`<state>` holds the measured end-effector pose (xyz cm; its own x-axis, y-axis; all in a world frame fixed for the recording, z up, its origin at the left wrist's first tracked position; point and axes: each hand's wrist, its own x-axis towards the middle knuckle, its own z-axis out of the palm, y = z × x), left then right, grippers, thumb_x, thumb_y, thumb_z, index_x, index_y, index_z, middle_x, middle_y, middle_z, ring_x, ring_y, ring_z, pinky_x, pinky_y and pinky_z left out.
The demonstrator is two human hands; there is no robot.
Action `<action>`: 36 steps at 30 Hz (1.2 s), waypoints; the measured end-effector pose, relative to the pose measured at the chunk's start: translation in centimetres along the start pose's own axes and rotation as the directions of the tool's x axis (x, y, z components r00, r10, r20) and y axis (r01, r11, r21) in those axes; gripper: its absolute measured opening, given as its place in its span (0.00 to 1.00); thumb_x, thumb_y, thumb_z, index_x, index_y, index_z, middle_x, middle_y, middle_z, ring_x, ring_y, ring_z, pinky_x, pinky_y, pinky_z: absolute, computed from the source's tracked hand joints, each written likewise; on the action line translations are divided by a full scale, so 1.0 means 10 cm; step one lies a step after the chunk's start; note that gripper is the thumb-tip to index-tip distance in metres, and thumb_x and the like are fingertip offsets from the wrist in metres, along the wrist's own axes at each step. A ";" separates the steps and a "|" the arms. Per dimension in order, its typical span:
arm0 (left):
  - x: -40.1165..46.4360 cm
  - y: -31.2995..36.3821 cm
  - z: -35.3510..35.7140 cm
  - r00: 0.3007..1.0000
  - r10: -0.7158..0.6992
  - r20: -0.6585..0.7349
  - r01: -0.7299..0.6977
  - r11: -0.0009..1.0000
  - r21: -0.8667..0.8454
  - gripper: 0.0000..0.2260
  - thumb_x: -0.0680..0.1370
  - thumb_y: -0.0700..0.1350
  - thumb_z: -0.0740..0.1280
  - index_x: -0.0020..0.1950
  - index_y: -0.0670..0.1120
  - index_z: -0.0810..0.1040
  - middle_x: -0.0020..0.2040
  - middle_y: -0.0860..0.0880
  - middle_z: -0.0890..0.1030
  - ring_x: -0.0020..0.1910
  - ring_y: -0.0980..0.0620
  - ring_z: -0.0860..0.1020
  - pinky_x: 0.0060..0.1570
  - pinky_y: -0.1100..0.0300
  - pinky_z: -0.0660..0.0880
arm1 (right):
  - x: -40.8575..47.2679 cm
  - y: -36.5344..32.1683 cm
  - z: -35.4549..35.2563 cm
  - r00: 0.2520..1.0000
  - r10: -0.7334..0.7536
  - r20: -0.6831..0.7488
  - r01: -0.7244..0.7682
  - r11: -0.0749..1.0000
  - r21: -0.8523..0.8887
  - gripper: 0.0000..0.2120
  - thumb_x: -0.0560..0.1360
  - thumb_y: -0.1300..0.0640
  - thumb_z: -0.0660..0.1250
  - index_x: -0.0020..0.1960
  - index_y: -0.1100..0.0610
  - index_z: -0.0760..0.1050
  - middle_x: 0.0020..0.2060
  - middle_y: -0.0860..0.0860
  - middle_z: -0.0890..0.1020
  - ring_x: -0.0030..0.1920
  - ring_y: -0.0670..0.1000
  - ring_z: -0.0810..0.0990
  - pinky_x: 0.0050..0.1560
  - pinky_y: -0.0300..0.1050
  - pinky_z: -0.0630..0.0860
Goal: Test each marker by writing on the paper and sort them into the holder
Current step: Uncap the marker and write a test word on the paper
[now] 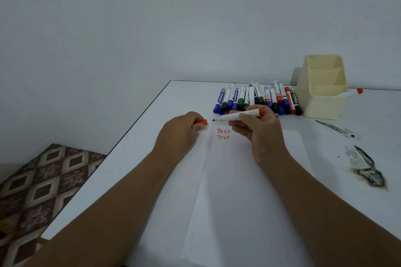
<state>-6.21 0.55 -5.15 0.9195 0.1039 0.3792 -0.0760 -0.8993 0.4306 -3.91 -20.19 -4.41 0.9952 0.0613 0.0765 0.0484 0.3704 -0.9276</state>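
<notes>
- The white worktop (152,158) carries everything.
- The paper (249,191) lies on it, with "Test" written 2 times in red near its far edge.
- The cream holder (321,102) stands far right, 1 red marker (354,92) lying behind it.
- A row of markers (258,98) lies just left of the holder.
- The right hand (258,130) grips an uncapped red-ended marker (238,116) above the paper, tip pointing left.
- The left hand (180,130) has its fingers curled round the red cap (202,122).

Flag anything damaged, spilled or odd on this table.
Dark scorched-looking smears mar the table right of the paper, below the holder. One red-capped marker lies behind the holder, apart from the row.
</notes>
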 end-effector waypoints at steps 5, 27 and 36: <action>-0.02 0.05 -0.02 1.000 0.000 0.020 0.000 1.000 0.006 0.10 0.83 0.51 0.63 0.61 0.51 0.78 0.49 0.52 0.83 0.45 0.52 0.77 0.46 0.59 0.72 | -0.01 0.01 0.02 0.999 0.007 0.034 -0.005 0.997 -0.073 0.08 0.79 0.66 0.67 0.57 0.60 0.72 0.48 0.57 0.87 0.48 0.58 0.87 0.51 0.52 0.84; -0.05 0.07 -0.02 0.982 0.157 0.108 -0.153 0.987 -0.049 0.05 0.84 0.42 0.59 0.56 0.45 0.73 0.49 0.48 0.80 0.43 0.50 0.75 0.39 0.67 0.67 | -0.01 0.07 0.07 0.995 -0.073 0.073 0.095 0.931 -0.352 0.07 0.77 0.58 0.73 0.50 0.57 0.75 0.38 0.49 0.85 0.39 0.51 0.86 0.41 0.49 0.82; -0.08 0.06 0.00 0.979 0.171 0.113 -0.169 0.985 -0.022 0.03 0.83 0.41 0.59 0.54 0.46 0.71 0.46 0.49 0.77 0.37 0.54 0.70 0.36 0.66 0.63 | -0.02 0.09 0.09 0.990 -0.084 0.111 0.124 0.893 -0.432 0.08 0.78 0.56 0.71 0.52 0.57 0.74 0.40 0.48 0.85 0.38 0.50 0.86 0.41 0.48 0.82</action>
<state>-6.98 -0.06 -5.15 0.9307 -0.0998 0.3519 -0.2388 -0.8945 0.3779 -4.10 -19.01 -4.92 0.9721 0.1324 0.1939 0.2034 -0.0623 -0.9771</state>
